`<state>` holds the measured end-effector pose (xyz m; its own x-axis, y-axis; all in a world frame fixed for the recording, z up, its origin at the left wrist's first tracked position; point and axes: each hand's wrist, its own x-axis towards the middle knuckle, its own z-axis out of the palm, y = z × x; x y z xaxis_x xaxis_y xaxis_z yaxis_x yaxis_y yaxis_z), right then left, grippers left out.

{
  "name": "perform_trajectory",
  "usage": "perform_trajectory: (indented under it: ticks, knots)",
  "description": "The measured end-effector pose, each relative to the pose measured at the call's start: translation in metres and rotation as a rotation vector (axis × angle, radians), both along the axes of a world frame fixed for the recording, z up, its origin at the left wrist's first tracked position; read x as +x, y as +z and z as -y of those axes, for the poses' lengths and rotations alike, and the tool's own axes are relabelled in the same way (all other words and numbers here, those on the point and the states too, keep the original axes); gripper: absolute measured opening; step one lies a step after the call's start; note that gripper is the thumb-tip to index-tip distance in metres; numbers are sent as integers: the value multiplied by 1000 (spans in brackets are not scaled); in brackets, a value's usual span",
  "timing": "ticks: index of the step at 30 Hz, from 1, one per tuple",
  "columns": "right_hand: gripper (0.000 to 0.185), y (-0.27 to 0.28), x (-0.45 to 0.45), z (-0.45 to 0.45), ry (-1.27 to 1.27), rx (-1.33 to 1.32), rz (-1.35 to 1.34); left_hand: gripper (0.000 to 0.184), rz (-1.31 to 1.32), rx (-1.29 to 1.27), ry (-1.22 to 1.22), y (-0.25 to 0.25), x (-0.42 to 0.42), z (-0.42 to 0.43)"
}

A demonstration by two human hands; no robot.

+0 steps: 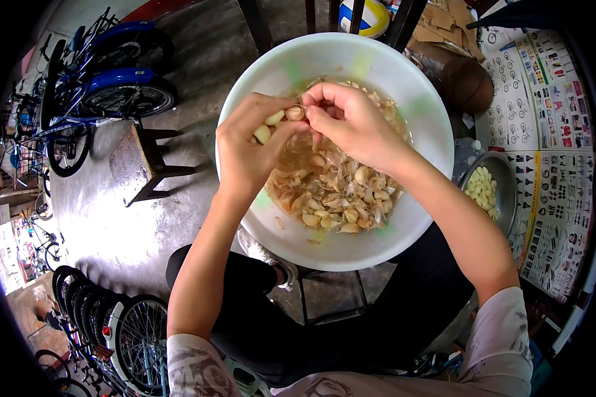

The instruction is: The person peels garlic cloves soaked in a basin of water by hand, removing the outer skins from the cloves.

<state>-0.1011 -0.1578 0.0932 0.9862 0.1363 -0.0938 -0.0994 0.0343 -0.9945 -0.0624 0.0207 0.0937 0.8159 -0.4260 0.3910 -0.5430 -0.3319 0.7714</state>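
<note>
Hands (242,139) (356,126) on 1 unpeeled garlic clove (294,113)

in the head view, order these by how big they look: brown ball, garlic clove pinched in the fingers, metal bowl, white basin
1. White basin, clearly largest
2. Metal bowl
3. Brown ball, somewhat smaller
4. Garlic clove, by far smallest

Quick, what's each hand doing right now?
Left hand: closed, holding an unpeeled clove and peeled cloves.
Right hand: closed, pinching at the unpeeled clove's edge.
</note>
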Motion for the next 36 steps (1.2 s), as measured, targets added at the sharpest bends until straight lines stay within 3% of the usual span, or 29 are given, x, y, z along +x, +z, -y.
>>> perform_trajectory:
  ticks: [4, 6, 10, 16, 19, 21, 22, 24, 30, 36]
  knots:
    - [15, 0, 1, 3, 33, 42, 28, 20, -124, -145, -23, -7, 5, -6]
    - [14, 6, 1, 4, 54, 59, 39, 22, -760, -450, -10, -5, 4, -12]
    - [12, -1, 5, 11, 55, 106, 37, 30, -860, -627, -89, -4, 0, -7]
    - [10, 0, 9, 19, 19, -279, 29, 31, -819, -513, -108, -13, -2, -7]
    - [24, 1, 4, 15, -10, -366, 181, 32, -850, -578, -98, -12, -1, -6]
    - [43, 4, 1, 8, -147, -438, 388, 31, -867, -600, -102, -11, 1, -6]
    - [43, 6, 1, 7, -147, -439, 389, 31, -887, -622, -105, -11, 1, -6]
    - [45, 10, 2, 4, -124, -608, 691, 30, -909, -635, -101, -12, 0, -5]
    - [14, 5, 6, 9, -168, -576, 760, 29, -942, -562, -154, -12, -2, -6]
    - [14, 2, 5, 8, -206, -588, 846, 29, -967, -534, -152, -10, -3, -7]
